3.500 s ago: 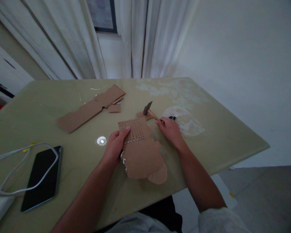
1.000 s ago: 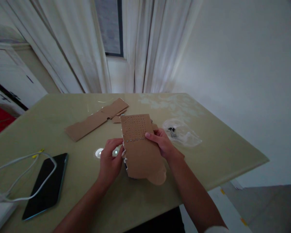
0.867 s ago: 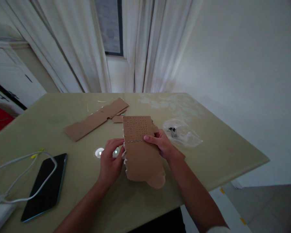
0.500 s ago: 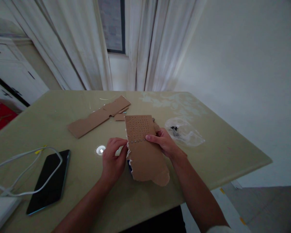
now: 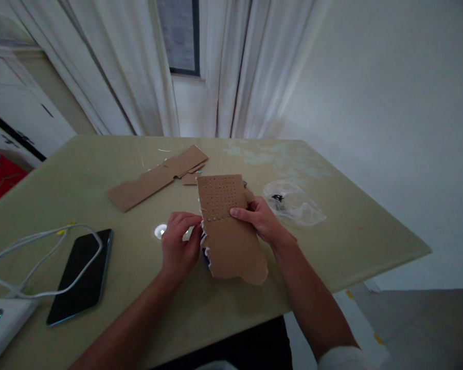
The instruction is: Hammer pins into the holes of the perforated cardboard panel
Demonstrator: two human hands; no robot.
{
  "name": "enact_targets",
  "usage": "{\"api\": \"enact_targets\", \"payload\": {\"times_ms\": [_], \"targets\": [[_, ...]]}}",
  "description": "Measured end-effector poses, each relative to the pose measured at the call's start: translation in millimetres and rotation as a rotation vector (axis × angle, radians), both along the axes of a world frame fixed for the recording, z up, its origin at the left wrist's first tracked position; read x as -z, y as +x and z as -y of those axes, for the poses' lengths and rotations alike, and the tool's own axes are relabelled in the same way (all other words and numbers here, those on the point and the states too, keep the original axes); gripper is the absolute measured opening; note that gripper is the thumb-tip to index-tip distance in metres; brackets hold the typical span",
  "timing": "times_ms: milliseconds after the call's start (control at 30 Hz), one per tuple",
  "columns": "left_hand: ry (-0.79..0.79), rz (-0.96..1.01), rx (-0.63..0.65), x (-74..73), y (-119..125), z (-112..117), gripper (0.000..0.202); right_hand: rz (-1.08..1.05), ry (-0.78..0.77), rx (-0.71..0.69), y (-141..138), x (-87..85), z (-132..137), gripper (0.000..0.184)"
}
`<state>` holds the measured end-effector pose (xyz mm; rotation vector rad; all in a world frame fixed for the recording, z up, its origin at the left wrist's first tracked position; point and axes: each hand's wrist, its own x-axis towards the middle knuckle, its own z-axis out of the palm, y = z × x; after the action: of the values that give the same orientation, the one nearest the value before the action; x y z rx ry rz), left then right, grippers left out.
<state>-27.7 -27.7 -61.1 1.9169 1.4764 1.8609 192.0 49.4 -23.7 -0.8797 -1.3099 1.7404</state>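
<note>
A brown cardboard piece (image 5: pixel 231 246) is held up in front of me, its top half dotted with rows of small holes. Below the holes runs a row of small metallic dots (image 5: pixel 218 218). The left edge is torn and ragged, and something dark blue shows behind it. My right hand (image 5: pixel 262 218) grips the right side, thumb on the front face and fingers behind. At the torn left edge, my left hand (image 5: pixel 181 244) has thumb and forefinger closed together; the cardboard hides their tips, so what they pinch cannot be made out.
Torn cardboard strips (image 5: pixel 158 177) lie at the back of the table (image 5: pixel 139 288). A clear plastic bag (image 5: pixel 297 205) with small black bits sits at right. To the left are a black tablet or phone (image 5: pixel 81 280), a white cable (image 5: pixel 42 294) and a white device (image 5: pixel 3 329).
The view has tipped slightly down, so the table and things on it sit a little higher. Both hands keep nearly the same hold on the cardboard.
</note>
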Motion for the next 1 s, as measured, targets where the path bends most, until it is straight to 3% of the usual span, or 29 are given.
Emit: {"api": "enact_targets", "payload": {"times_ms": [400, 800, 1000], "targets": [[0.039, -0.063, 0.001, -4.4, -1, 3, 0.016, 0.016, -0.014, -0.025, 0, -2.5, 1, 0.043], [0.03, -0.122, 0.013, 7.4, -4, -3, 0.012, -0.046, -0.052, -0.011, 6, 3.3, 0, 0.042], [0.026, -0.094, 0.009, 1.7, -3, -2, 0.012, -0.04, -0.029, -0.029, 3, 4.3, -2, 0.047]]}}
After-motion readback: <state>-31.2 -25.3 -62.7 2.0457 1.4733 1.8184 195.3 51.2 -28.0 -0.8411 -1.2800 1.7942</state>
